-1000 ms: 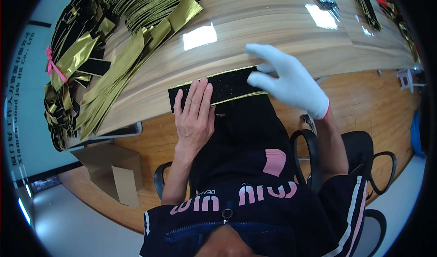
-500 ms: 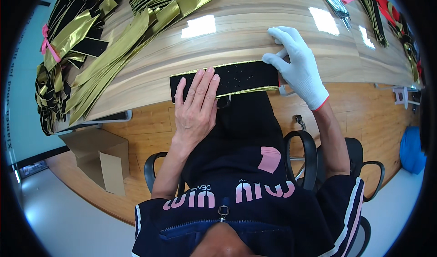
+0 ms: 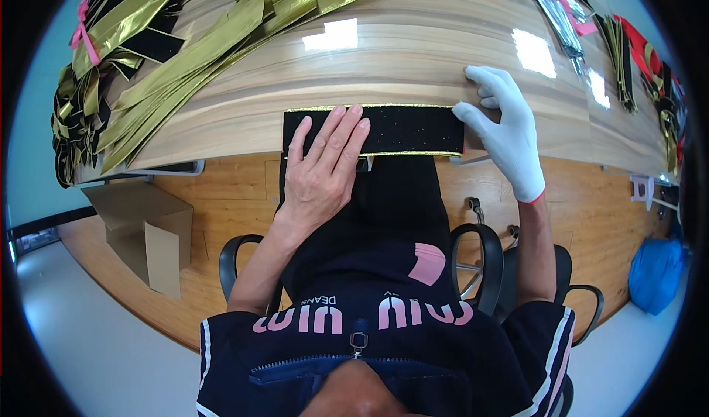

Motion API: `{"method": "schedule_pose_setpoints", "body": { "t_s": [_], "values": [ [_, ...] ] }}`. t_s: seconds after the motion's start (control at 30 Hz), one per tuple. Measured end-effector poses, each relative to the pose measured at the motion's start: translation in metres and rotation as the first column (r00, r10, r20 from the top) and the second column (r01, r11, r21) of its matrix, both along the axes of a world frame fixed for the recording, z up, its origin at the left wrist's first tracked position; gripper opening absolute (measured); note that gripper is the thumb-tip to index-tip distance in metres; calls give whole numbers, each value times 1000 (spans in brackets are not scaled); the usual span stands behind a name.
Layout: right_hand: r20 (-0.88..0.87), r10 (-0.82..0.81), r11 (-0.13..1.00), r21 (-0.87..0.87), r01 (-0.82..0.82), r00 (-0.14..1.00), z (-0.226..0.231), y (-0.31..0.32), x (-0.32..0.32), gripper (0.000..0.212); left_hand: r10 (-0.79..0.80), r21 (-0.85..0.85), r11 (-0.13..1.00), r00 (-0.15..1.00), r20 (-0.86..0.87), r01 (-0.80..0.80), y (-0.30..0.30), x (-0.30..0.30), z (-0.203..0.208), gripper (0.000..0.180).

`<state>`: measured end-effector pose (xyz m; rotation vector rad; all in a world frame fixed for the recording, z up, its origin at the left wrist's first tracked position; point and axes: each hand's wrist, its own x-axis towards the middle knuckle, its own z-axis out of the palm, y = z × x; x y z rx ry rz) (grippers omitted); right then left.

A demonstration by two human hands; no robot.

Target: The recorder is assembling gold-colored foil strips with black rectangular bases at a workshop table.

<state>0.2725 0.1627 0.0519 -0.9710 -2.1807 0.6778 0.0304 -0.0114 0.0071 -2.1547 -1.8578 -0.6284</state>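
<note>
A black strip edged in gold (image 3: 402, 131) lies at the near edge of the wooden table (image 3: 413, 63), centre of the frame, its long axis running left to right. The bare left hand (image 3: 323, 167) rests flat on its left half, fingers spread and pointing up the frame. The white-gloved right hand (image 3: 504, 129) sits at the strip's right end, thumb touching it, fingers loosely open, gripping nothing. Gold ribbons (image 3: 185, 63) lie heaped at upper left, well apart
</note>
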Motion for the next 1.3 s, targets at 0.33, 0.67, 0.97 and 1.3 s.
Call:
{"method": "schedule_pose_setpoints", "body": {
  "t_s": [0.33, 0.67, 0.97, 1.3],
  "values": [
    [73, -8, 975, -222, 24, 997, 10, 9, -4, 44, 1, 7, 1000, 1000, -19, -1, 1, -2, -4, 61],
    [218, 275, 893, 302, -333, 936, 14, -29, 22, 53, 10, 2, 1000, 999, -40, -10, -2, -2, -6, 61],
    [425, 188, 734, 538, -414, 885, -8, -25, 28, 34, 10, 3, 1000, 999, -40, -10, 1, -3, -5, 64],
    [330, 132, 711, 626, -321, 935, -25, -19, 42, 33, 0, 23, 1000, 999, -50, 1, 1, -3, -6, 69]
  ]
}}
